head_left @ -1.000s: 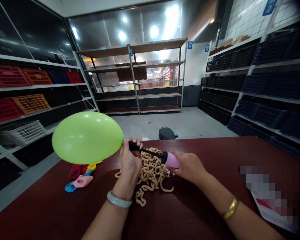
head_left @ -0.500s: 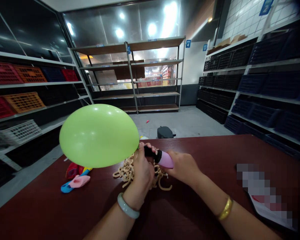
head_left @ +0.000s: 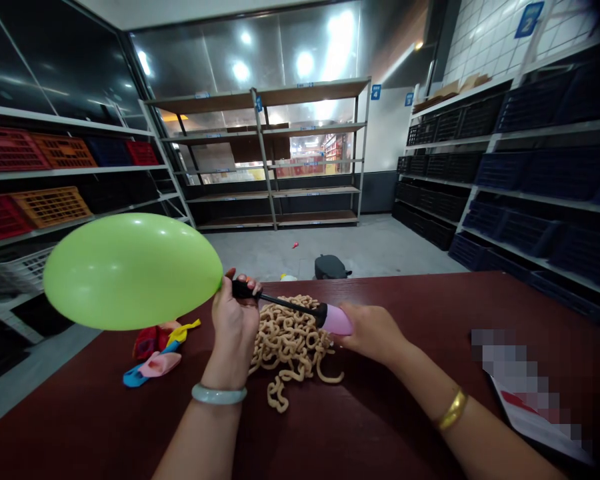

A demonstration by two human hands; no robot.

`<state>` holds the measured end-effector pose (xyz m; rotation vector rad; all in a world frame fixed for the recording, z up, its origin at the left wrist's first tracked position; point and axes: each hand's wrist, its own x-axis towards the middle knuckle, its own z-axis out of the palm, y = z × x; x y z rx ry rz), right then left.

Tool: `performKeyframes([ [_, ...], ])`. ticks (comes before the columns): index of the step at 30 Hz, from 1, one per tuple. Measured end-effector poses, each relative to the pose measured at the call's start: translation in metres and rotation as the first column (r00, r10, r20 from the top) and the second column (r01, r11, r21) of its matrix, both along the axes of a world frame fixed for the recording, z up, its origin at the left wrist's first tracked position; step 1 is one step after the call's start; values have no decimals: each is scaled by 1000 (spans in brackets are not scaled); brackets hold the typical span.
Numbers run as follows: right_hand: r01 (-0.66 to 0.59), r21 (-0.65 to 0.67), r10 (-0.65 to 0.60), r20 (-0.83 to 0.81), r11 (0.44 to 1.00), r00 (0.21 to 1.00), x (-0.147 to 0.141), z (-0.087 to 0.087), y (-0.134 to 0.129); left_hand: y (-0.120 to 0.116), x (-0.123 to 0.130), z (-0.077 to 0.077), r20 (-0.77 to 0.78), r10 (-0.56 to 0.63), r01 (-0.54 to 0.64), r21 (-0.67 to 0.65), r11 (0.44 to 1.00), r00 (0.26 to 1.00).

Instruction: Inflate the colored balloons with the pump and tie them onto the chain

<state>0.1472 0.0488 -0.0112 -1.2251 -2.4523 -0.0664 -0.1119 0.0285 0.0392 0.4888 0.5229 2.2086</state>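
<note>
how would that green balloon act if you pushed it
The green balloon is probably very light for its size, being swollen and taut. Its stretched, glossy skin could pop on anything sharp. A push would likely swing it about the end at the left hand.

Pale left-wrist bangle, gold right-wrist cuff, bare forearms
</note>
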Motion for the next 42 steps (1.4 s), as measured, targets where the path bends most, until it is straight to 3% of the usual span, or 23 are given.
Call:
performKeyframes([
  [5, 25, 43, -26, 30, 999, 999, 3, 5, -2, 2, 15, -6, -8, 6, -5, 43, 999, 1000],
  [15, 62, 11, -62, -8, 998, 998, -9, 7, -13, -10, 92, -25, -64, -223, 223, -7, 975, 973],
  [20, 66, 22, -65, -33, 998, 997, -12, 12, -19, -17, 107, -26, -59, -236, 235, -23, 972, 970],
  [28, 36, -45, -37, -34, 998, 999, -20, 8, -20, -14, 92, -21, -95, -169, 166, -32, 986, 981],
  [37, -5, -82, 6, 17, 997, 1000, -7, 8, -10, 1, 7, -4, -47, 3, -4, -12, 1000, 999],
  [42, 1, -54, 2, 48, 999, 999, 1, 12, -5, 0, 3, -3, -13, 52, -52, 18, 998, 999],
])
